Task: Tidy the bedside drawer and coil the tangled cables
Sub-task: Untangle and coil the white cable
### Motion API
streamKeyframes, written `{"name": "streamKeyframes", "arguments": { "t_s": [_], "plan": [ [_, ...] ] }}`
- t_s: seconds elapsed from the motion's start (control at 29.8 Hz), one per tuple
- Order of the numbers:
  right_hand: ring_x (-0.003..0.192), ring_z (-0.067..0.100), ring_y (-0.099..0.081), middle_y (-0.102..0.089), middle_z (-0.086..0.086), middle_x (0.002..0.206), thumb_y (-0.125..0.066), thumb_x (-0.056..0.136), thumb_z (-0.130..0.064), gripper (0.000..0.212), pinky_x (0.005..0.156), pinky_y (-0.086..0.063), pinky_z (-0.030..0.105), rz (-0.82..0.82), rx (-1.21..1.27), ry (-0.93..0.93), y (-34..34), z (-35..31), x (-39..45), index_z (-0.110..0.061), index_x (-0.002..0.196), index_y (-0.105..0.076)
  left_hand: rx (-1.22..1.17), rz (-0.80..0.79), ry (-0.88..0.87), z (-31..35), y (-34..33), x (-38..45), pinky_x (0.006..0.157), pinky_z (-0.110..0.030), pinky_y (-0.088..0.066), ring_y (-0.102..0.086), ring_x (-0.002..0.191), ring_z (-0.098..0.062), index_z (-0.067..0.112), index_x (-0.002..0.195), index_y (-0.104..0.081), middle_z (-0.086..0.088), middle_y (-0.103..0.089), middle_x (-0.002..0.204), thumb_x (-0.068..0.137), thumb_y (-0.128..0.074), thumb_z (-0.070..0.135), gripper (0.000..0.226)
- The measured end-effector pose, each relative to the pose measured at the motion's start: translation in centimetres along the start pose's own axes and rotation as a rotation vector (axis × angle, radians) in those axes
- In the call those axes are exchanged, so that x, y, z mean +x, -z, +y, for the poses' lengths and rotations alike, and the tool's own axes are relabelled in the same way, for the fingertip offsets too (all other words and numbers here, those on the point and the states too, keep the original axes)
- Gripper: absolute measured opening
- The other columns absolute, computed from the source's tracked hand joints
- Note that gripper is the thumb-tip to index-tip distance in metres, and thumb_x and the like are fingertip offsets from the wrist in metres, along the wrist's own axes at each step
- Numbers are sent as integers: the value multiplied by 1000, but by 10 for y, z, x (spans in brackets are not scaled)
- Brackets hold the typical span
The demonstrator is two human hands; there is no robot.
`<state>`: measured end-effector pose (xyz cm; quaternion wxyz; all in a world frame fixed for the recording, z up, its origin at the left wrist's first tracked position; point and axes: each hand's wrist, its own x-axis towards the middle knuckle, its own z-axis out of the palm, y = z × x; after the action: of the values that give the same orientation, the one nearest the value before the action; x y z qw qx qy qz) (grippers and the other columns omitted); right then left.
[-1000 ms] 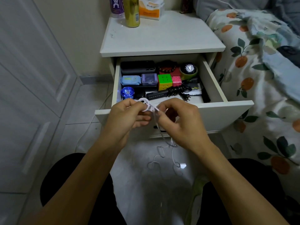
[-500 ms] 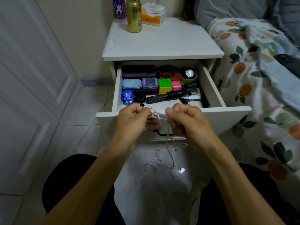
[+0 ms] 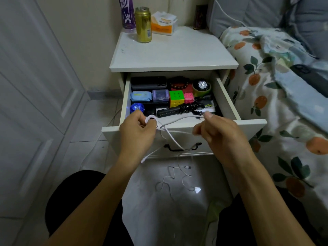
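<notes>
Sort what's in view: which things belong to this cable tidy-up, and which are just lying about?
Job: white cable pinched by left hand and right hand; open drawer; loose cable on floor.
Lying about: gold can; tissue pack; purple bottle.

Centre frame: left hand [image 3: 137, 131] is pinching a small loop of white cable [image 3: 174, 121]; right hand [image 3: 217, 133] is gripping the cable further along, strands stretching between them in front of the open drawer [image 3: 229, 98]. Loose cable ends are hanging to the floor [image 3: 99, 125] below. Drawer is holding a cube [image 3: 176, 98], yo-yo [image 3: 136, 108] and black cord [image 3: 190, 107]. Upper frame: can [image 3: 143, 24] is standing on the nightstand [image 3: 177, 54].
</notes>
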<state>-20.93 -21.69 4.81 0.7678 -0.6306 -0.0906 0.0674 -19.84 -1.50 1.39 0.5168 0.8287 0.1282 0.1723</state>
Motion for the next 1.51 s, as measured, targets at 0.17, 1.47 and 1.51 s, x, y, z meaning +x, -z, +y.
{"name": "streamKeyframes", "arguments": {
  "t_s": [0.17, 1.47, 1.51],
  "plan": [
    [48, 13, -38, -41, -4, 50, -65, 90, -31, 29, 58, -35, 32, -120, -339, -36, 5, 0, -9, -13, 68, -60, 105, 40, -193, -3, -5, -2, 48, -23, -39, -45, 44, -12, 19, 64, -36, -4, -43, 49, 86, -62, 13, 35],
    [59, 16, -55, -64, 7, 67, -63, 94, -27, 22, 59, -46, 33, -105, -831, 62, -13, -2, -41, -11, 86, -73, 12, -274, -366, 8, -14, -45, 54, -44, -49, -61, 56, -22, 17, 87, -50, -10, -60, 61, 98, -51, 36, 21],
    [55, 11, -55, -63, 4, 64, -62, 95, -24, 21, 56, -45, 27, -19, -748, 45, -11, -1, -39, -11, 84, -73, 12, -269, -356, 8, -13, -43, 55, -45, -50, -63, 55, -20, 17, 87, -51, -9, -62, 60, 97, -51, 36, 22]
  ]
}}
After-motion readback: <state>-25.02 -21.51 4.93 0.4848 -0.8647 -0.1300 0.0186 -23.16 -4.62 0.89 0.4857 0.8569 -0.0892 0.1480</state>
